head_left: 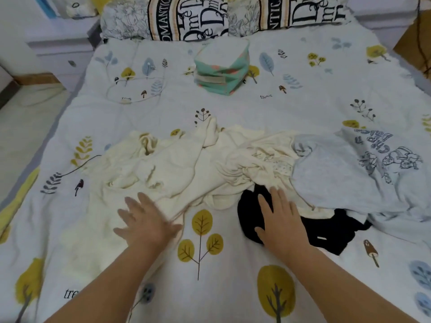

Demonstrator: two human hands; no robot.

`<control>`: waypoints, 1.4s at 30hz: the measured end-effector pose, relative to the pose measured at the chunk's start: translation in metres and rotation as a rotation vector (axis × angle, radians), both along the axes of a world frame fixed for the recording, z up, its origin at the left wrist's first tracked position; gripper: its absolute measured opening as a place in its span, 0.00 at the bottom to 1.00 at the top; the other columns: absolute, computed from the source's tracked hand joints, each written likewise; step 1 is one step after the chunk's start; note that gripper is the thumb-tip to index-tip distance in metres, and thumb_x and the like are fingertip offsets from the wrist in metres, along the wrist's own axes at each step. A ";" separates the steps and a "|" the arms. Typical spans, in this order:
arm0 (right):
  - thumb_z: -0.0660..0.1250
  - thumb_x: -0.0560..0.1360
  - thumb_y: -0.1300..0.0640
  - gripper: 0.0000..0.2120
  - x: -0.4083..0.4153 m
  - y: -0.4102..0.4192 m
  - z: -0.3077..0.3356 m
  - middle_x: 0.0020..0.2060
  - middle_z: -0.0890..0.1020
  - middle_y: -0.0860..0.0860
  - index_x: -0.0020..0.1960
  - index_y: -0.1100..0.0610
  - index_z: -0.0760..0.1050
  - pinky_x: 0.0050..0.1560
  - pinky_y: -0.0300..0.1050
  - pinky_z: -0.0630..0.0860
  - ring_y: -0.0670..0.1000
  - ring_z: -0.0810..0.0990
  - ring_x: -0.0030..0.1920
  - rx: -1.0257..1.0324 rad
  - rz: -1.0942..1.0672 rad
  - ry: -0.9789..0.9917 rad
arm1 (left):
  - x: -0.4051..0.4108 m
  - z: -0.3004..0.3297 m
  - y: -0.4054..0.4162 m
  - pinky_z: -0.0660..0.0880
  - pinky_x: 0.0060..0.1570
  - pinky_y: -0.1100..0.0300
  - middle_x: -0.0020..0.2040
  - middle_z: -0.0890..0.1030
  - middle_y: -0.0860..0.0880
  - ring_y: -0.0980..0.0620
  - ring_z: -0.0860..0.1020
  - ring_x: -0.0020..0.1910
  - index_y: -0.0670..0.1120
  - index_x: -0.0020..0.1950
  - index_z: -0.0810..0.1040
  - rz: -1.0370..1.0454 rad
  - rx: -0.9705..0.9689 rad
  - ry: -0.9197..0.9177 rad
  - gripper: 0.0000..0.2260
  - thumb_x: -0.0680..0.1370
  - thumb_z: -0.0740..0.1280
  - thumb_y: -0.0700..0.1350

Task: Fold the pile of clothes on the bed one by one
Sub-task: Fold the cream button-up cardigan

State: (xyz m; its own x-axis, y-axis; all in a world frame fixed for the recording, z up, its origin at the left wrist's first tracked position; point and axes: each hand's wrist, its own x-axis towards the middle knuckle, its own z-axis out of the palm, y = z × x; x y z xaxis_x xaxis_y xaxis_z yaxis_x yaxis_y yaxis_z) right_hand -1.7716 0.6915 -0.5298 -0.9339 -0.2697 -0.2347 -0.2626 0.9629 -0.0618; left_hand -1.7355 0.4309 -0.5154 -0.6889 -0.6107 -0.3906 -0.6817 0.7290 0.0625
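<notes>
A crumpled cream garment [177, 164] lies spread across the middle of the bed. To its right sits a light grey shirt [345, 173] with a cartoon print, and a black garment [326, 231] lies partly under both. My left hand [147, 220] is flat with fingers spread, blurred, at the cream garment's near edge. My right hand [282, 217] lies flat with straight fingers on the black garment. A folded stack of teal and white clothes [221, 66] stands near the pillows.
The bed cover [233, 264] is white with tree and leaf prints. Patterned pillows [210, 17] line the headboard end. A white nightstand [58, 43] stands at the left, the floor [21, 127] beside it. A brown box [415, 38] sits at the far right.
</notes>
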 end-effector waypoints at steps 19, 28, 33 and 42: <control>0.58 0.79 0.51 0.33 0.061 -0.039 0.125 0.76 0.46 0.51 0.77 0.49 0.41 0.71 0.46 0.56 0.53 0.51 0.75 -0.311 -0.106 -0.299 | 0.069 0.172 0.011 0.67 0.39 0.66 0.40 0.75 0.52 0.57 0.73 0.40 0.47 0.43 0.76 -0.495 0.390 0.508 0.25 0.61 0.54 0.64; 0.74 0.64 0.45 0.48 0.087 -0.059 0.285 0.70 0.60 0.39 0.76 0.45 0.50 0.68 0.37 0.60 0.40 0.60 0.70 -0.917 0.008 -0.295 | 0.082 0.336 0.044 0.70 0.35 0.60 0.33 0.74 0.48 0.54 0.73 0.34 0.45 0.37 0.74 -0.229 1.097 0.781 0.10 0.73 0.67 0.51; 0.69 0.70 0.56 0.08 0.111 -0.061 0.374 0.43 0.81 0.51 0.48 0.54 0.75 0.47 0.43 0.76 0.45 0.79 0.42 -1.210 -0.047 -0.193 | 0.092 0.422 0.059 0.75 0.34 0.63 0.36 0.75 0.46 0.55 0.75 0.34 0.42 0.45 0.73 -0.211 1.385 0.921 0.06 0.76 0.62 0.44; 0.61 0.78 0.56 0.09 0.143 -0.034 0.534 0.43 0.85 0.51 0.45 0.51 0.80 0.54 0.54 0.76 0.54 0.82 0.48 -1.572 -0.163 -0.004 | 0.158 0.471 0.051 0.70 0.45 0.74 0.55 0.76 0.52 0.62 0.75 0.51 0.53 0.58 0.72 -0.490 1.099 0.807 0.14 0.75 0.65 0.55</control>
